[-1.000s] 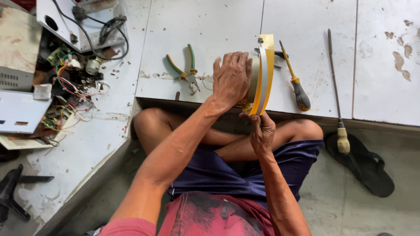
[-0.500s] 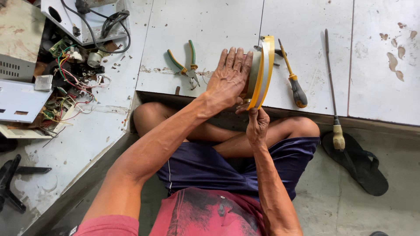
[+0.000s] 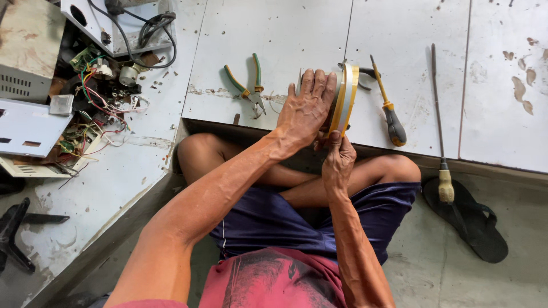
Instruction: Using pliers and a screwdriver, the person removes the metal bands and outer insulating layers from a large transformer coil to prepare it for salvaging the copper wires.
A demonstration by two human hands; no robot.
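A round disc-shaped part with a yellow and white rim (image 3: 346, 97) is held upright on its edge above my crossed legs. My left hand (image 3: 306, 108) lies flat against its left face, fingers spread upward. Below it, my right hand (image 3: 338, 161) grips the part's lower edge with fingers curled. What lies between the left palm and the disc is hidden.
Green-handled pliers (image 3: 246, 81) lie on the white tiled ledge (image 3: 274, 34) left of the hands. A yellow-and-black screwdriver (image 3: 388, 108) and a long wooden-handled tool (image 3: 438, 125) lie to the right. Opened electronics with coloured wires (image 3: 91, 97) sit at left. A black sandal (image 3: 474, 222) rests on the floor.
My left hand has gone from cupping the disc's top to lying flat on its side face. The disc has shifted slightly; the right hand stays under it.
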